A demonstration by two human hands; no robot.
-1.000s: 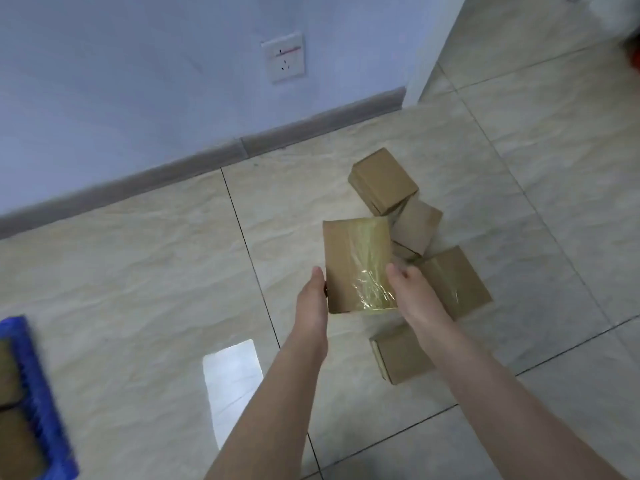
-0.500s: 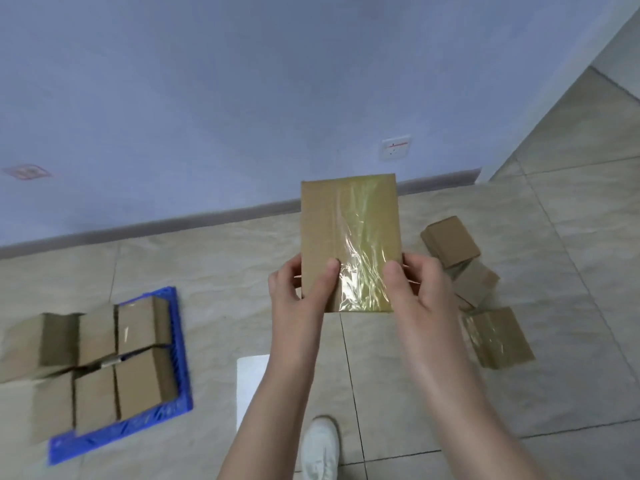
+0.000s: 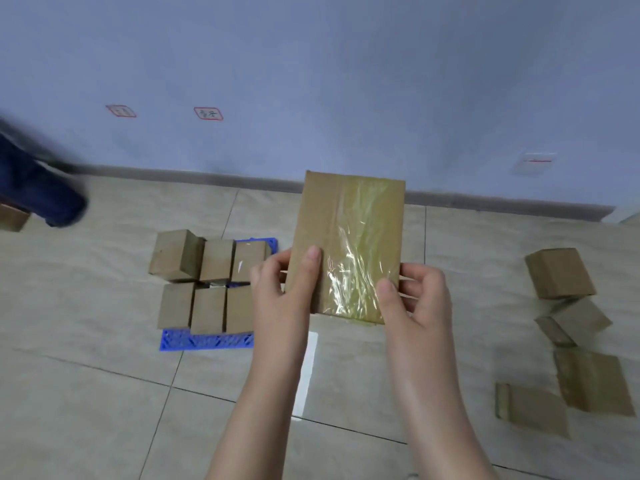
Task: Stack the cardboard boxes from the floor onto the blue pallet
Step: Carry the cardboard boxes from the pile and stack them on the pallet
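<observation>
Gripping a taped cardboard box (image 3: 349, 244) by its lower sides, the left hand (image 3: 280, 296) and right hand (image 3: 419, 303) held it upright beside the blue pallet (image 3: 204, 340) loaded with six boxes (image 3: 207, 282). Four loose boxes (image 3: 568, 323) lay far right on the floor (image 3: 86, 393).

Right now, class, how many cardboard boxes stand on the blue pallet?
6 in view: back-left box, back-middle box, back-right box, front-left box, front-middle box, front-right box. The held box and left hand cover the right side of the blue pallet, so more may be hidden.
</observation>
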